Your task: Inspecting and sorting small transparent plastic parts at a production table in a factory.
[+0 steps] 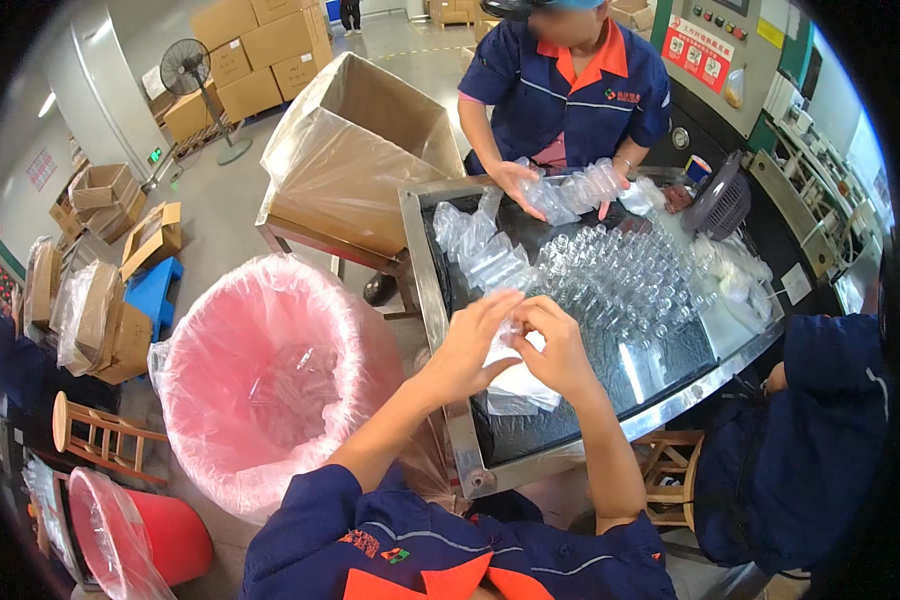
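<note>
Above the table's near left part, my left hand [475, 340] and my right hand [558, 348] meet, fingers curled around a small clear plastic piece [511, 332]. Its shape is mostly hidden by the fingers, and the left fingertips are slightly blurred. Beneath them lies a stack of white sheets or thin bags [522, 388]. Just beyond, many clear plastic pieces [620, 280] stand grouped on the dark tabletop [610, 385]. Filled clear bags [485, 250] lie to their left. Across the table, a co-worker's hands [522, 190] hold a row of clear plastic pieces [575, 192].
A large bin lined with pink plastic [200, 390] stands at my left, clear pieces inside. Behind it is a lined cardboard box [360, 190]. A small fan [722, 200] sits at the table's far right. Another person [790, 450] is at my right, beside a wooden stool [675, 480].
</note>
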The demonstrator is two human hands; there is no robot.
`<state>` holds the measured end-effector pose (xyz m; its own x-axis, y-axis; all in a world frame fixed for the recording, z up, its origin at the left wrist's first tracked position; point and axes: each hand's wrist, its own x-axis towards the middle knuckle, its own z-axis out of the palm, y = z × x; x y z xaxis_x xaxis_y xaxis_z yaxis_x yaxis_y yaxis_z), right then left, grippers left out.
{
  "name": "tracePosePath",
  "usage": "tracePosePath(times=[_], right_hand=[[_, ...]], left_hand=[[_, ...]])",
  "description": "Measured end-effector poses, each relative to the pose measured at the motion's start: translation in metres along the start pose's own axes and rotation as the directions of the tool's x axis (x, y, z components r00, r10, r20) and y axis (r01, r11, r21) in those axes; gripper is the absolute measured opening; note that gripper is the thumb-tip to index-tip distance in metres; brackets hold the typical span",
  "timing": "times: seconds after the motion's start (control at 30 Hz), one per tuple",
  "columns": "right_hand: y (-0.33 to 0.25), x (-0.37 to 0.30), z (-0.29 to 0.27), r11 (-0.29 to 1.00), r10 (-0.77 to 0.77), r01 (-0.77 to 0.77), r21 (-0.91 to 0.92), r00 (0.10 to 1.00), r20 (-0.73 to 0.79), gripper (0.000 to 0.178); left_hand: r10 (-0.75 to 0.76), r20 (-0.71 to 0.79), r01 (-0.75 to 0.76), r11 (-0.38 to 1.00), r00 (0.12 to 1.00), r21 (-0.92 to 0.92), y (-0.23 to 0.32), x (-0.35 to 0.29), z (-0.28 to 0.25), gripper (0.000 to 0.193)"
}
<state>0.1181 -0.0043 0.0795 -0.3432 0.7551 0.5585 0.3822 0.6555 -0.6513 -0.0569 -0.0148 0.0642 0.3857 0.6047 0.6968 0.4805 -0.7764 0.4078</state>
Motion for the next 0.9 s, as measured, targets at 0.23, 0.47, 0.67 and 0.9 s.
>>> tracePosePath(times=[0.23,0.47,0.67,0.9], right_hand=[[0.075,-0.014,0.030,0.992,0.109,-0.119,-0.034,0.971,-0.213,0.022],[0.087,-0.016,0.034,0.930,0.193,-0.213,-0.300,0.976,-0.095,0.037],[0.104,-0.019,0.044,0.929,0.148,-0.105,-0.354,0.984,0.095,0.064],[0.106,-0.012,0.044,0.898,0.200,-0.119,-0.424,0.968,0.152,0.071]], left_hand=[[-0.317,-0.131,0.317,0.948,0.939,-0.020,-0.111,0.020,0.026,0.050],[-0.304,-0.017,0.298,0.923,0.953,0.244,-0.187,0.076,0.051,0.044],[-0.383,0.159,0.236,0.794,0.910,0.561,-0.195,0.083,0.078,0.041],[-0.328,0.247,0.076,0.726,0.912,0.684,-0.198,0.077,0.062,0.063]])
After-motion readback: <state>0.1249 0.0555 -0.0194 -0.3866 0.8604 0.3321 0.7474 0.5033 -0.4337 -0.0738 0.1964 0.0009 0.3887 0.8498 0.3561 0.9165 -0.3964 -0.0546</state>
